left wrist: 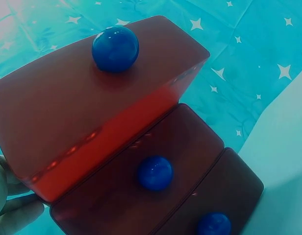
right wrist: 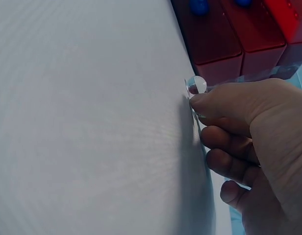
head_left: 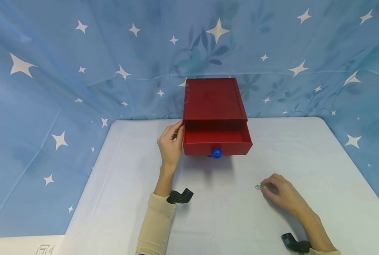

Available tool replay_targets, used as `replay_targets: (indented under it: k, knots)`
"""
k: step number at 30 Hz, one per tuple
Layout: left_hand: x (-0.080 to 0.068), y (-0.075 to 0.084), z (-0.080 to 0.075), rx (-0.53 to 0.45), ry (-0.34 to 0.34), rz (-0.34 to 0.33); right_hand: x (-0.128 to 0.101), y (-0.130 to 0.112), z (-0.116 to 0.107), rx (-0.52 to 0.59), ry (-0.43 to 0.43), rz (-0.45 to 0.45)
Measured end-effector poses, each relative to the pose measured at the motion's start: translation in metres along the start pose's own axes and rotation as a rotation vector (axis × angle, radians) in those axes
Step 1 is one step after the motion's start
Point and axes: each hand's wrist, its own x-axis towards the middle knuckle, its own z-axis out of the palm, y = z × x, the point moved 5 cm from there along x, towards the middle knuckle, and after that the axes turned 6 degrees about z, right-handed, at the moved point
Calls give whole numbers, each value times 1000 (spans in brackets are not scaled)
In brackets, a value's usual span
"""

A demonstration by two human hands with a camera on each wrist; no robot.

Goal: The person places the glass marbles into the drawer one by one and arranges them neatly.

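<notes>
Red drawer box stands on the bench, top drawer pulled out. Left hand rests with straight fingers against its side. Right hand pinches a glass marble on the bench, well apart from the box.

Small clear glass marble on white table, fingertip-pinched.

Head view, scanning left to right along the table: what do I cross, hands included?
Left hand against the side of the red drawer box → blue knob on the open top drawer → small clear marble → right hand pinching it.
</notes>
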Motion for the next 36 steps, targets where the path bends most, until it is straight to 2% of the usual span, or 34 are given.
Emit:
replay_targets:
  k: [19, 36]
  knots:
    - [0, 3, 2, 29, 11, -3, -2, -2, -9, -44, 39, 32]
    - [-1, 1, -1, 9, -7, 13, -2, -14, -29, -23, 132, -47]
